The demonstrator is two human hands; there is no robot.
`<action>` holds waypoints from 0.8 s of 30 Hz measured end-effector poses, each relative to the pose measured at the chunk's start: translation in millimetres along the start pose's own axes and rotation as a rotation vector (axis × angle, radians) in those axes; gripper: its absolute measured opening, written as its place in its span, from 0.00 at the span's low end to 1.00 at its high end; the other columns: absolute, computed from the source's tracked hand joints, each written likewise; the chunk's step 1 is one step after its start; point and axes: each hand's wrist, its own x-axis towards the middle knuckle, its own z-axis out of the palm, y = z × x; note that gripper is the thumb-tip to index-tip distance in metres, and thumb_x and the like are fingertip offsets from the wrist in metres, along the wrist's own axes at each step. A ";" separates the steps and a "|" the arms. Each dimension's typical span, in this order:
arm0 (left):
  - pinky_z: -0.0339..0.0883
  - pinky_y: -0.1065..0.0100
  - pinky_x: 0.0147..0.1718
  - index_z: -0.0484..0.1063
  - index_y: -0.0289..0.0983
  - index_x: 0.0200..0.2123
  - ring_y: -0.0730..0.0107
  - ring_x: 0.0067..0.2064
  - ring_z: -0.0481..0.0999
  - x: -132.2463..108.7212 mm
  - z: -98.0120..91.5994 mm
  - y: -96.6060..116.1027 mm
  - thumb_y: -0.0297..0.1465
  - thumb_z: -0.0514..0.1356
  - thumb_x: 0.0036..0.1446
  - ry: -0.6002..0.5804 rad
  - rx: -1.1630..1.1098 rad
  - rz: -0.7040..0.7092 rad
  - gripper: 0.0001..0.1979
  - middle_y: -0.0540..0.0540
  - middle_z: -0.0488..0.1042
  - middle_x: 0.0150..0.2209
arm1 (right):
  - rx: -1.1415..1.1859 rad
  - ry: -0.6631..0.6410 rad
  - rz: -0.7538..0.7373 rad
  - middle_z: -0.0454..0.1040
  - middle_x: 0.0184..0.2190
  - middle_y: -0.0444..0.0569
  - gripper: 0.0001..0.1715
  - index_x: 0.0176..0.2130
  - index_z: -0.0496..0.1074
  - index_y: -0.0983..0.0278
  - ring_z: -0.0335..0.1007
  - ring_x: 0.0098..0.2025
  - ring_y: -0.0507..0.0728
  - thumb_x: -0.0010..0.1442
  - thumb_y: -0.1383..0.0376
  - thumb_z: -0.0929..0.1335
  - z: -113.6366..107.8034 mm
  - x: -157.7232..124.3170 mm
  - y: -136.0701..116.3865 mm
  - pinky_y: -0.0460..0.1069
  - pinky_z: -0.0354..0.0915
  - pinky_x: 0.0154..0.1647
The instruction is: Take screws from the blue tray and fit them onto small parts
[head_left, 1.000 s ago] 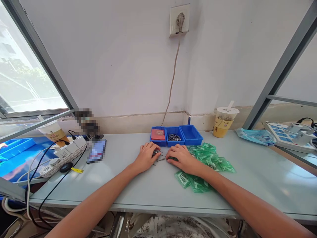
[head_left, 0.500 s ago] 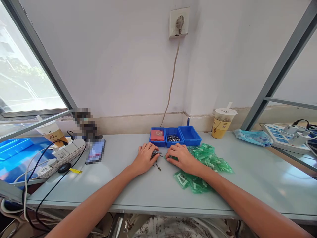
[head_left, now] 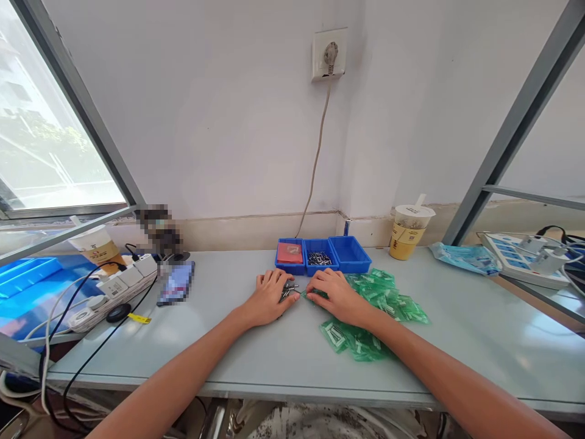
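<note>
My left hand (head_left: 269,297) lies on the grey table (head_left: 256,347), fingers curled over a small cluster of dark metal screws (head_left: 287,288). My right hand (head_left: 336,296) rests just to the right, fingertips pinched on a small green plastic bag (head_left: 307,295) at the edge of a pile of green bags (head_left: 379,305). The two hands almost touch. Behind them stand three joined blue bins (head_left: 351,253): the left one holds a red item (head_left: 289,252), the middle one dark screws (head_left: 320,258), the right one looks empty.
A lidded drink cup (head_left: 406,231) stands at the back right, a blue packet (head_left: 464,257) beside it. A power strip (head_left: 114,289) with cables, another cup (head_left: 98,249) and a blurred item (head_left: 176,281) lie left. A cord runs up to a wall socket (head_left: 329,53).
My left hand has gathered the loose screws that lay between the hands under its fingers. My right hand stays on the green bag. The camera tilted slightly.
</note>
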 end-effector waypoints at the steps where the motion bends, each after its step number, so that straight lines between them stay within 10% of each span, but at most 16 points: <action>1: 0.57 0.50 0.55 0.65 0.45 0.59 0.51 0.57 0.65 0.1 0.0 -0.1 0.48 0.52 0.71 -0.003 0.006 0.001 0.21 0.42 0.67 0.57 | -0.002 0.019 0.009 0.75 0.43 0.48 0.09 0.42 0.75 0.58 0.66 0.46 0.60 0.73 0.61 0.65 -0.6 0.5 0.9 0.55 0.58 0.48; 12: 0.58 0.49 0.56 0.67 0.43 0.59 0.48 0.58 0.65 1.9 -0.9 0.4 0.53 0.54 0.67 0.036 0.041 -0.021 0.26 0.40 0.68 0.56 | 0.040 0.321 0.140 0.73 0.41 0.50 0.09 0.40 0.71 0.60 0.69 0.44 0.61 0.73 0.64 0.63 -12.3 4.9 17.5 0.54 0.63 0.46; 24: 0.58 0.49 0.56 0.66 0.45 0.60 0.50 0.56 0.65 -0.8 -1.9 -0.1 0.53 0.56 0.67 -0.032 -0.006 0.027 0.26 0.42 0.68 0.56 | 0.010 0.260 0.284 0.76 0.34 0.46 0.07 0.42 0.70 0.59 0.68 0.38 0.60 0.71 0.62 0.63 -8.8 5.0 28.0 0.52 0.59 0.39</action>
